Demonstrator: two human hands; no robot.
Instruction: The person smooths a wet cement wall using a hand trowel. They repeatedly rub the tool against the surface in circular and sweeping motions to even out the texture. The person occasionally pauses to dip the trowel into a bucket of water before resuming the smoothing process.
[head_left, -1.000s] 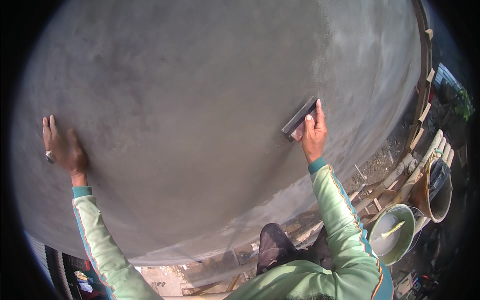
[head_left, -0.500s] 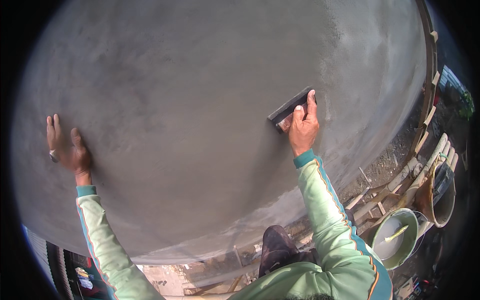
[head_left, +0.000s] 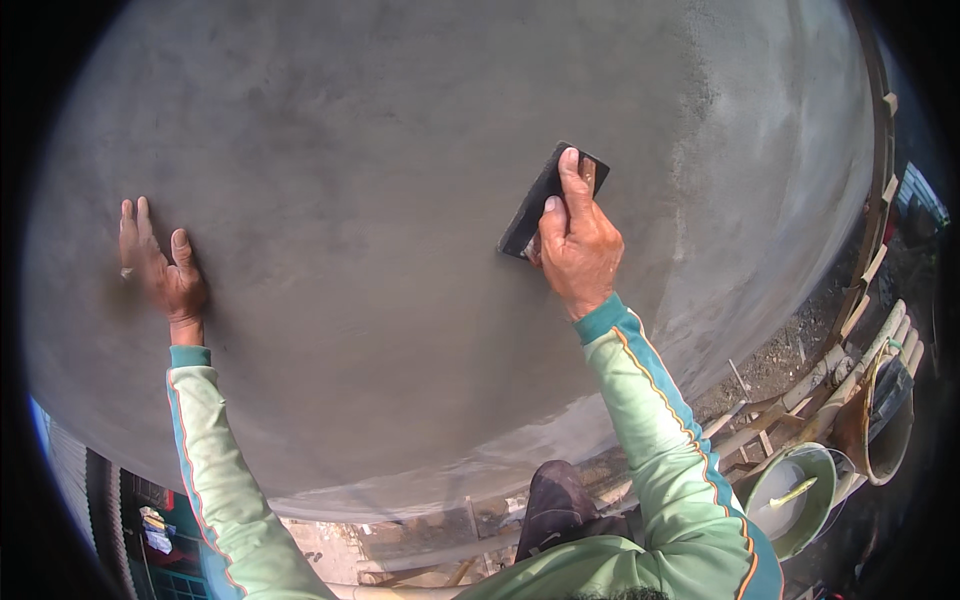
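A broad grey wall of smoothed plaster (head_left: pixel 400 220) fills most of the head view. My right hand (head_left: pixel 580 250) is wrapped round the handle of a dark, flat rectangular plastering float (head_left: pixel 533 208), thumb and forefinger pointing up along it. The float's face lies against the wall, tilted with its upper end to the right. Over at the left, my left hand (head_left: pixel 170 275) rests on the plaster with fingers and thumb spread, holding nothing. A ring-like pale spot shows on one of its fingers, and part of that hand is blurred.
At the lower right, a green bucket (head_left: pixel 826 505) holds greyish liquid and a yellow-handled brush (head_left: pixel 795 492). Beside it, a brown container (head_left: pixel 905 440) hangs near bamboo poles (head_left: pixel 890 335). A wooden strip (head_left: pixel 880 150) edges the wall on the right. Scaffold poles run below.
The float has slid slightly left and up and turned steeper, with my right hand following. My left hand has shifted a little right and up. The view itself has moved slightly.
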